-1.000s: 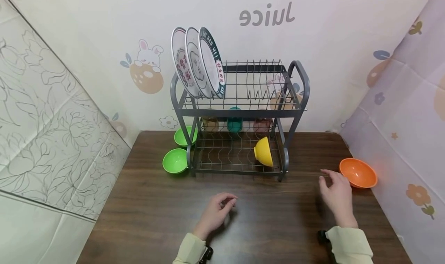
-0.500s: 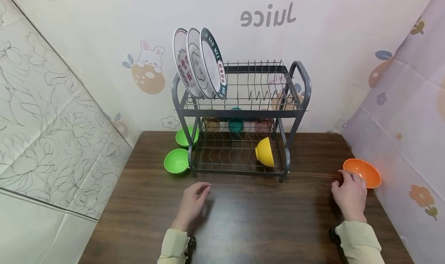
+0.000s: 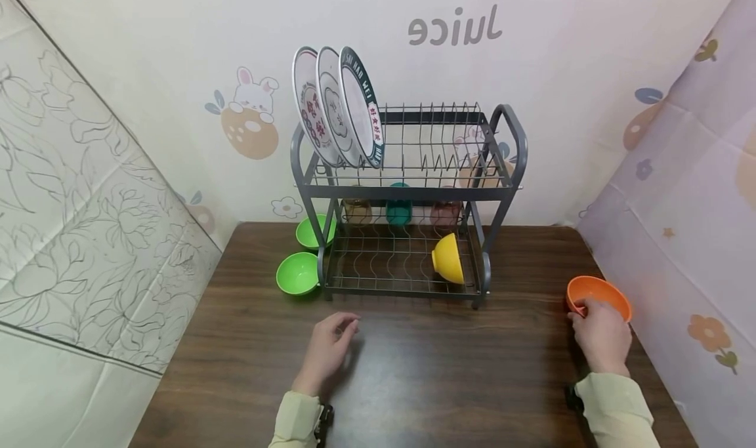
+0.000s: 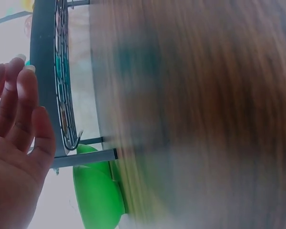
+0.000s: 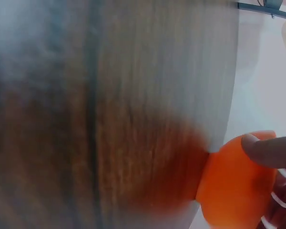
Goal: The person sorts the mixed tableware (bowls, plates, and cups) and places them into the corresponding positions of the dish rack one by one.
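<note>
At the table's right side my right hand (image 3: 602, 335) pinches the near-left rim of an orange bowl (image 3: 607, 293). In the right wrist view the thumb lies on the outer wall of the orange bowl (image 5: 236, 186), with the other fingers on its far side. My left hand (image 3: 325, 346) hovers over the table in front of the rack, loosely curled and holding nothing; the left wrist view shows its fingers (image 4: 26, 90) relaxed. Two green bowls (image 3: 297, 274) stand left of the rack, one behind the other. A yellow bowl (image 3: 449, 259) sits on its side in the rack's lower tier.
The two-tier dark metal dish rack (image 3: 407, 192) stands at the back of the wooden table (image 3: 449, 369). Three plates (image 3: 361, 107) lean upright at its upper left. Behind the lower tier hang several cups, including a teal cup (image 3: 398, 205). Patterned cloth walls enclose the table.
My right hand has moved right to the orange bowl and taken hold of its rim; the bowl has shifted slightly left. My left hand has moved left and a little away from me.
</note>
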The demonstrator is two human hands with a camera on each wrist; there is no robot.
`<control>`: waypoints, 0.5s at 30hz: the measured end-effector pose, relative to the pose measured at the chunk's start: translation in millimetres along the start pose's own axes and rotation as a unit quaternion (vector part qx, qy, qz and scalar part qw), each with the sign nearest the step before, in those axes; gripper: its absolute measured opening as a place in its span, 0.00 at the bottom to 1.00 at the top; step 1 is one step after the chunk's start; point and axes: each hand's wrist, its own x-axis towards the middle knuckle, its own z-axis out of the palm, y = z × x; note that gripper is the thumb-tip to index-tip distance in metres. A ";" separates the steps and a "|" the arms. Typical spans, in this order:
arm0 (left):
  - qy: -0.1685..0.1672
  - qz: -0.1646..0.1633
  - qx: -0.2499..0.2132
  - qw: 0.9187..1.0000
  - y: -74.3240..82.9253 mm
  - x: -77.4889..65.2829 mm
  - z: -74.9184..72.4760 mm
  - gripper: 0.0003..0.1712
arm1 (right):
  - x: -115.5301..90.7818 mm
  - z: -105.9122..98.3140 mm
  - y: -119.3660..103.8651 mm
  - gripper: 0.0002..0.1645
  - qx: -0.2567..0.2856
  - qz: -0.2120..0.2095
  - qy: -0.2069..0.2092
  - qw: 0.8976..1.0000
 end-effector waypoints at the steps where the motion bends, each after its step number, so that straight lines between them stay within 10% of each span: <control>1: 0.003 0.001 0.002 1.000 0.2 0.4 -0.8 0.08 | -1.7 -0.2 -1.5 0.17 0.003 -0.004 -0.003 1.000; 15: 0.039 0.022 0.019 0.999 -2.6 6.0 -1.0 0.14 | -55.9 -2.5 -75.5 0.14 0.085 -0.129 0.102 0.983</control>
